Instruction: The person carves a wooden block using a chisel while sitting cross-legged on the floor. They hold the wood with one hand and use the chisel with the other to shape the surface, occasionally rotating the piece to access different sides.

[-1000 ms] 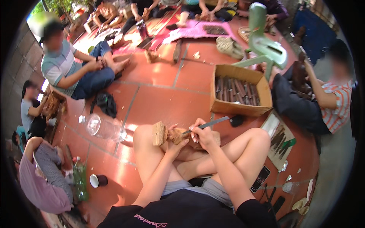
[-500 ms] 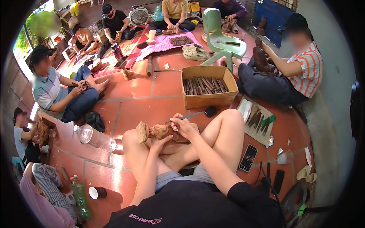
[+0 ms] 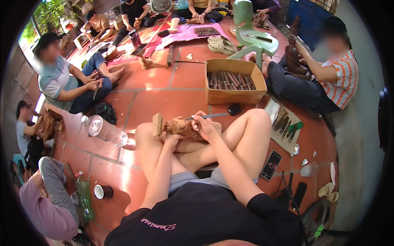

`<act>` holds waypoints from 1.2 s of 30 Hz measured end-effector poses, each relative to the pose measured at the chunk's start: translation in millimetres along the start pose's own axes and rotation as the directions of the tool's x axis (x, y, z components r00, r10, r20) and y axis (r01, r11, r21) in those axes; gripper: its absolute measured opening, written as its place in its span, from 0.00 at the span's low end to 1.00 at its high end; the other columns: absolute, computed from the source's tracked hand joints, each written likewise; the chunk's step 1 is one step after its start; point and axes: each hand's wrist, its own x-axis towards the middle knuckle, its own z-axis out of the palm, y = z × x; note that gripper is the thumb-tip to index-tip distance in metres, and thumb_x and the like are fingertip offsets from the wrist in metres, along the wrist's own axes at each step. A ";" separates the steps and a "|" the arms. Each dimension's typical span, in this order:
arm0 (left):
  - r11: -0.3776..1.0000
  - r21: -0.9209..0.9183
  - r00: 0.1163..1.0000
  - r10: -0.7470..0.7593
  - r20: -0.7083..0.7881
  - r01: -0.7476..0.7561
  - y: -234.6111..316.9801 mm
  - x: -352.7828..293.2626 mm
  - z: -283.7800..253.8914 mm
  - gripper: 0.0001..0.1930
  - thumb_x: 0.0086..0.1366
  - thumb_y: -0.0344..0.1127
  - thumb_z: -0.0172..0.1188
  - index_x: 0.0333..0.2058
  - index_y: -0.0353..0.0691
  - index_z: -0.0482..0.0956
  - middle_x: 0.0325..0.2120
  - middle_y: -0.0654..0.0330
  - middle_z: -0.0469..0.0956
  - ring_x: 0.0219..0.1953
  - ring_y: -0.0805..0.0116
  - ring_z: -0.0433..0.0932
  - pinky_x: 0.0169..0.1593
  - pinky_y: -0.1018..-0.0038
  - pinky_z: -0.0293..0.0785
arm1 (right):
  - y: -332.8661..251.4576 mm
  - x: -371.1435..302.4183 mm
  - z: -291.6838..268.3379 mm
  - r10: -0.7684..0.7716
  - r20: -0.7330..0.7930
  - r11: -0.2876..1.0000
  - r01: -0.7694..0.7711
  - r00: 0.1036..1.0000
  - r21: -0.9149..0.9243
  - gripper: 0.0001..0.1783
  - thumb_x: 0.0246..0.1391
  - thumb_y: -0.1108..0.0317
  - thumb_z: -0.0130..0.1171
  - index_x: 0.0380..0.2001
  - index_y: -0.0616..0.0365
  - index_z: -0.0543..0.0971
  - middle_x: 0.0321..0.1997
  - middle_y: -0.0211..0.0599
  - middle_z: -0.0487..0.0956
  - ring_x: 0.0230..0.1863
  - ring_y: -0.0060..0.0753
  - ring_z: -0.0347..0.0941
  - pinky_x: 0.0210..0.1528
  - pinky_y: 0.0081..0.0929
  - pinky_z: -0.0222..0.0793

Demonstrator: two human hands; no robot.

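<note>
fingers [image 3: 197, 119] of the right hand [image 3: 207, 129] are pinched closed around a slim, straight grey metal tool [image 3: 219, 115] that reaches to a rounded, tan-brown wooden figure [image 3: 176, 126] with a rough, squared block [image 3: 157, 124] at its left end. the left hand [image 3: 171, 140] cups the figure from below, its fingers partly hidden, holding it sideways above the crossed legs [image 3: 250, 135]; both forearms [image 3: 230, 162] reach forward and inward.

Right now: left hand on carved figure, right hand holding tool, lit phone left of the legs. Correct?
No: in the head view, the lit phone is right of the legs. Left hand on carved figure, right hand holding tool: correct.
</note>
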 end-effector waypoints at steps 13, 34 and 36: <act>0.998 -0.058 1.000 -0.003 0.021 0.004 -0.7 15.6 -0.1 0.39 0.42 0.17 0.69 0.57 0.37 0.65 0.50 0.59 0.73 0.52 0.67 0.73 0.56 0.72 0.71 | -2.0 3.3 5.2 -0.010 -0.035 1.000 0.010 0.999 -0.008 0.07 0.58 0.72 0.57 0.31 0.54 0.68 0.21 0.31 0.74 0.18 0.21 0.67 0.20 0.17 0.62; 0.940 -0.335 0.997 -0.039 0.067 0.060 0.6 22.6 2.2 0.21 0.71 0.44 0.50 0.58 0.40 0.67 0.56 0.55 0.71 0.57 0.67 0.70 0.61 0.71 0.64 | -0.5 7.6 -1.7 -0.022 -0.031 1.000 0.022 0.999 -0.021 0.08 0.58 0.71 0.58 0.32 0.54 0.68 0.22 0.31 0.74 0.19 0.22 0.68 0.20 0.18 0.63; 0.930 -0.362 0.996 -0.039 0.086 0.067 5.2 22.0 5.1 0.21 0.70 0.43 0.50 0.57 0.41 0.68 0.57 0.54 0.71 0.58 0.67 0.70 0.62 0.71 0.63 | -0.3 6.8 -1.4 -0.021 -0.031 1.000 0.021 0.999 -0.017 0.08 0.58 0.71 0.58 0.32 0.54 0.68 0.22 0.31 0.74 0.19 0.22 0.69 0.20 0.18 0.63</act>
